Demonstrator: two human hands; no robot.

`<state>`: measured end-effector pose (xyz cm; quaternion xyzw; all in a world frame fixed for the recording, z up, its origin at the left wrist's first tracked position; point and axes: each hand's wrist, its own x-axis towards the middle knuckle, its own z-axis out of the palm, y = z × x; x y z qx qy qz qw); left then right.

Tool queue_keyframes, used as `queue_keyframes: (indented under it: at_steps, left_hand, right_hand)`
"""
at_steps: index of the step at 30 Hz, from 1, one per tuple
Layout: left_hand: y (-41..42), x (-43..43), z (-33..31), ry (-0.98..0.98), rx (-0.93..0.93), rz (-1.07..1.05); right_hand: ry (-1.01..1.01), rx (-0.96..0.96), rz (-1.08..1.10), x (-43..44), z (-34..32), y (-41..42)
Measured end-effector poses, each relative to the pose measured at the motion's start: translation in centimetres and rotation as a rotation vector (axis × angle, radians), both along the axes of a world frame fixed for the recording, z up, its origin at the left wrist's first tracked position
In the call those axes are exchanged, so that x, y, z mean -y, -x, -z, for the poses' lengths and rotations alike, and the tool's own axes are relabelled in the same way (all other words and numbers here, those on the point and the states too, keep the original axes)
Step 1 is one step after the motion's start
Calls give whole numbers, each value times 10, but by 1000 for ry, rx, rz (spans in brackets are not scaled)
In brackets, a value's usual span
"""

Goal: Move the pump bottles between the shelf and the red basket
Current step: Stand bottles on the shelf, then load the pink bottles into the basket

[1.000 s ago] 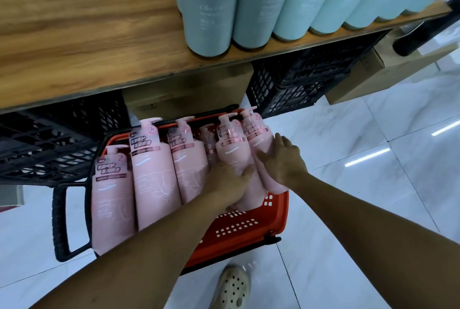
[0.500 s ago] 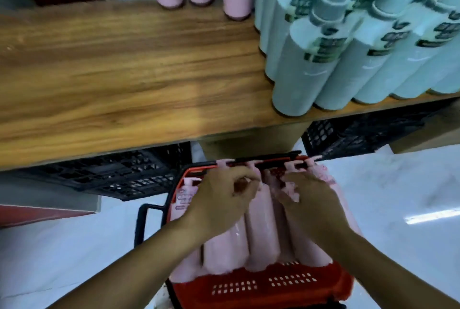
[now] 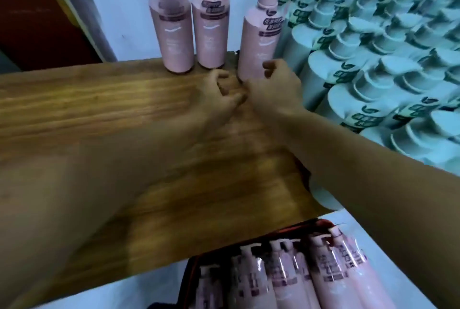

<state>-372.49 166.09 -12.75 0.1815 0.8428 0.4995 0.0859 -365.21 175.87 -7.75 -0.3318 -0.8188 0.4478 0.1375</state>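
A: Arms? 
B: Both bare forearms stretched forward, converging.
A: Hands?
B: Left hand (image 3: 219, 94) fingers curled, empty. Right hand (image 3: 276, 84) loosely curled too, thumb and index apart, just beside the left, nearly touching.

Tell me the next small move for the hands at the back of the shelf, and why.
Probably draw both hands back toward the basket for another bottle. The left hand and right hand look empty, fingers curled at the foot of the third pink bottle, which stands upright on the shelf beside two others, while more pink bottles lie in the basket.
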Motion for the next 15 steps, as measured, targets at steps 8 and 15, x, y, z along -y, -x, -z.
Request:
queue_keyframes:
  at_steps: [8,15]
  left_hand:
    - [85,-96,-22,6,56,23]
    - [109,-112,-7,99,47,49]
  right_hand:
    - [102,79,243,-45,-26,63]
    - [87,40,180,-43,-22,57]
